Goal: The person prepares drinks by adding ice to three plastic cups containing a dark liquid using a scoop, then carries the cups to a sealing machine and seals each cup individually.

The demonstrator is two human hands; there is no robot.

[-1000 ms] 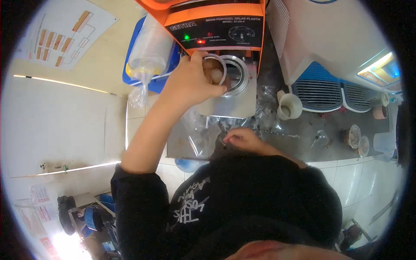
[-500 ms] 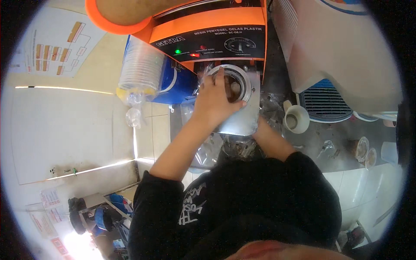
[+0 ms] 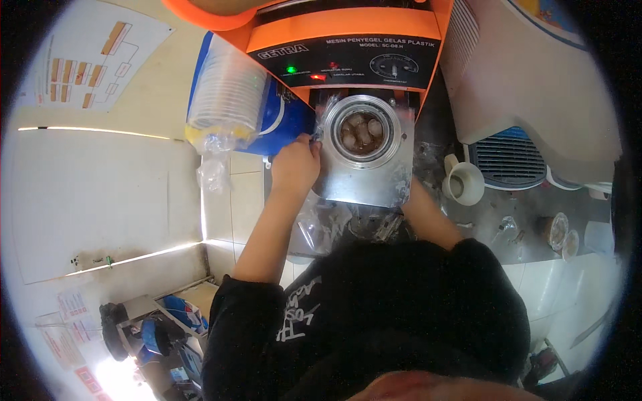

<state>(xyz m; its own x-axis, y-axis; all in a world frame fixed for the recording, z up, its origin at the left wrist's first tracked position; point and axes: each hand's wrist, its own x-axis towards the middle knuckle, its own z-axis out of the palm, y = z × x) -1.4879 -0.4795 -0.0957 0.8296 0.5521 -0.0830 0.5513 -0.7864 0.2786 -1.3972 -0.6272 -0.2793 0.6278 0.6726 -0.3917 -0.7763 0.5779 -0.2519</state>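
An orange cup-sealing machine (image 3: 354,63) with a black control panel stands in front of me. From beneath it juts a metal tray (image 3: 364,188) with a round ring holder (image 3: 389,148). Inside the ring sits a cup of brown drink with ice cubes (image 3: 361,132). My left hand (image 3: 296,165) is closed at the tray's left edge, its fingers curled against that side, close to some clear film. My right forearm (image 3: 433,215) reaches under the tray's right side; the tray hides that hand and its fingers.
Left of the machine are a stack of clear plastic lids or cups (image 3: 227,93) and a blue container (image 3: 293,120). To the right lie a white mug (image 3: 463,184), a drip grille (image 3: 506,157) and a tipped cup (image 3: 556,230). Crumpled clear plastic (image 3: 321,224) lies below the tray.
My left hand has come off the cup and ring and moved down-left to the tray's edge, uncovering the iced drink. My right arm stays under the tray. The view has shifted slightly.
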